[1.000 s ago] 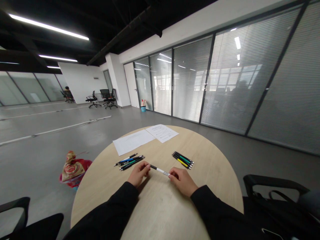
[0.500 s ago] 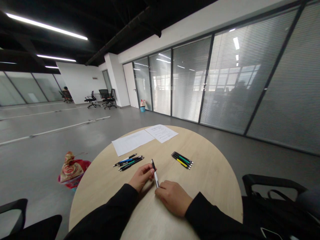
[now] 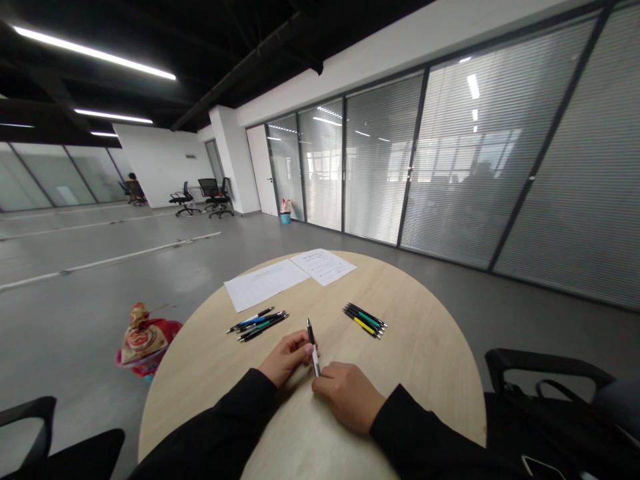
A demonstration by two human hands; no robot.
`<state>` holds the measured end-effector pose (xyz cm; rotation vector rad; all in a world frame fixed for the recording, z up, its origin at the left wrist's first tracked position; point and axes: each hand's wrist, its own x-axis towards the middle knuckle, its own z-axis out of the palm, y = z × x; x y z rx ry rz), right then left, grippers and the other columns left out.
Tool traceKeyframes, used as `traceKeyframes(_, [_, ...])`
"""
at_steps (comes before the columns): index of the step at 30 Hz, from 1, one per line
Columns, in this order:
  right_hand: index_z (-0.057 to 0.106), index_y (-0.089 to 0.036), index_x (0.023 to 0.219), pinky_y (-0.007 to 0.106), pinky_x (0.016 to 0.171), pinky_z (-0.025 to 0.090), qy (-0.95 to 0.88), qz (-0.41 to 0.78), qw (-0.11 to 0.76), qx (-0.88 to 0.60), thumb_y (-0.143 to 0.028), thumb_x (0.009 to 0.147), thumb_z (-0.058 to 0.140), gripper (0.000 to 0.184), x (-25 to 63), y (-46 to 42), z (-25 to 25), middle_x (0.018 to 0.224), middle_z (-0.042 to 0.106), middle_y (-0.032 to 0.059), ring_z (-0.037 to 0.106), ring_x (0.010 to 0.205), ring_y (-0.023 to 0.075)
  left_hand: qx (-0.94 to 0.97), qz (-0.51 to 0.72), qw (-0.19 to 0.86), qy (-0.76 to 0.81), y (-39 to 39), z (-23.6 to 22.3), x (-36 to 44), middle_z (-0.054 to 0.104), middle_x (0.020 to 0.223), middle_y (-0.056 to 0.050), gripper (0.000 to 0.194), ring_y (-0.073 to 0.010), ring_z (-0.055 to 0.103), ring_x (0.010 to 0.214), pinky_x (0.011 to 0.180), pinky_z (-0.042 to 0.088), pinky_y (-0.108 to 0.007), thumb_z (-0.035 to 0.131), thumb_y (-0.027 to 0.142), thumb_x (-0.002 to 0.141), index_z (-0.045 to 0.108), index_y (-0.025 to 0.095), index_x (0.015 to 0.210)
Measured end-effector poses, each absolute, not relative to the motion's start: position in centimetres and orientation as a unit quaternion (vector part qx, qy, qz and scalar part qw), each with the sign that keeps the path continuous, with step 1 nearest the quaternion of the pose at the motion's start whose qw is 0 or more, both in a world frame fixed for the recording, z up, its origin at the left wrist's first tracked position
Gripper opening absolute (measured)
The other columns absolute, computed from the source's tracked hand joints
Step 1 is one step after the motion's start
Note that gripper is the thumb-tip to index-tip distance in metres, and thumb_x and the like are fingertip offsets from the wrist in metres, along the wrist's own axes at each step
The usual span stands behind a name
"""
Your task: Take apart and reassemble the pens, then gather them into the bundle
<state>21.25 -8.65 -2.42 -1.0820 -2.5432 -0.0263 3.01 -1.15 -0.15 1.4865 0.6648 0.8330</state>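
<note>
The left grip [image 3: 287,359] pinches a black-and-white pen [image 3: 311,331] near its middle, while the right grip [image 3: 345,397] curls closed against its lower end, steadying it.

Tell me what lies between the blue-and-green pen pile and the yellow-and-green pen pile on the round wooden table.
In the head view, the black end of a white-and-black pen stands there, rising between the left hand and right hand.

Open-plan office; glass partition wall [image 3: 450,160] with blinds; swivel chairs [image 3: 181,199]; round table [image 3: 420,347]
</note>
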Motion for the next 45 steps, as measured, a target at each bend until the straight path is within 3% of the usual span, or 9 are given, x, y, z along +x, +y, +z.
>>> traceKeyframes(17, [0.061, -0.021, 0.095, 0.026, 0.073, 0.038, -0.904, 0.016, 0.186, -0.384, -0.016, 0.091, 0.051, 0.012, 21.3, -8.6, -2.4, 0.087, 0.065, 0.0015, 0.057, 0.084, 0.0159, 0.648, 0.353, 0.609, 0.291, -1.4, 0.0, 3.2, 0.055, 0.06, 0.002, 0.04, -0.009, 0.044, 0.056, 0.058, 0.034, -0.023, 0.073, 0.049, 0.076, 0.055, 0.013, 0.071])
traceKeyframes(28, [0.059, -0.021, 0.088, 0.027, 0.07, 0.037, -0.898, 0.006, 0.191, -0.396, -0.019, 0.092, 0.047, 0.012, 21.1, -9.1, -1.7, 0.086, 0.063, 0.0028, 0.055, 0.083, 0.0166, 0.655, 0.35, 0.599, 0.3, -1.2, -0.2, 2.9, 0.055, 0.061, 0.001, 0.038, -0.0088, 0.045, 0.055, 0.057, 0.034, -0.023, 0.07, 0.049, 0.078, 0.058, 0.013, 0.072])
traceKeyframes(34, [0.057, -0.021, 0.106, 0.027, 0.076, 0.04, -0.891, 0.046, 0.208, -0.401, -0.018, 0.086, 0.053, 0.022, 21.2, -9.5, -0.5, 0.099, 0.063, 0.0039, 0.056, 0.091, 0.0183, 0.654, 0.341, 0.605, 0.298, -1.3, -0.3, 3.0, 0.054, 0.059, 0.002, 0.038, -0.0089, 0.045, 0.055, 0.057, 0.034, -0.022, 0.072, 0.048, 0.077, 0.058, 0.013, 0.071])
traceKeyframes(45, [0.057, -0.022, 0.096, 0.027, 0.076, 0.039, -0.893, 0.042, 0.207, -0.397, -0.019, 0.089, 0.052, 0.009, 21.2, -9.4, -0.7, 0.096, 0.063, 0.0025, 0.055, 0.09, 0.0173, 0.666, 0.33, 0.599, 0.298, -1.4, 0.1, 3.0, 0.053, 0.059, 0.003, 0.039, -0.009, 0.044, 0.056, 0.058, 0.034, -0.022, 0.071, 0.048, 0.078, 0.055, 0.014, 0.069])
